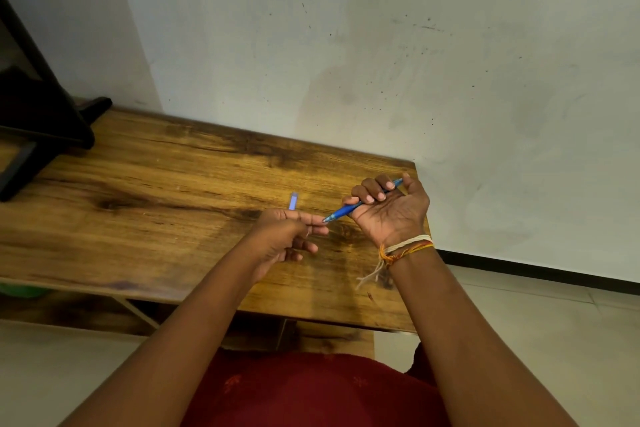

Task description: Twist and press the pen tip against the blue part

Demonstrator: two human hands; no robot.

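- at the far left a black stand [41, 121] sits on the table's back corner, its foot reaching toward the wall.
- low at the left edge, under the table, a green thing [20, 290] peeks out; too little of it shows to tell what it is.
- the table [145, 191] is wood with dark grain, running from the left edge to a right end just past your hands, and it stands against a pale, marked wall [381, 45].
- your left hand [284, 236] is over the middle of the table, fingers curled, thumb and forefinger pinched together at the pen's tip.
- a small pale blue piece [293, 201] sticks up just behind that left hand; you seem to hold it, but i cannot tell whether it is in the fingers or lying on the table.
- the pen [353, 207] is blue and slants from its tip at your left fingertips up and right into your other fist, above the table near its right end.
- your right hand [389, 208] is palm up, all four fingers wrapped tight over the pen's barrel, thumb beside its far end.
- threads [405, 248] of white, orange and yellow circle your right wrist, loose ends hanging down.
- below your arms a red cloth [311, 392] covers your lap, and to the right lies a pale tiled floor [536, 322].
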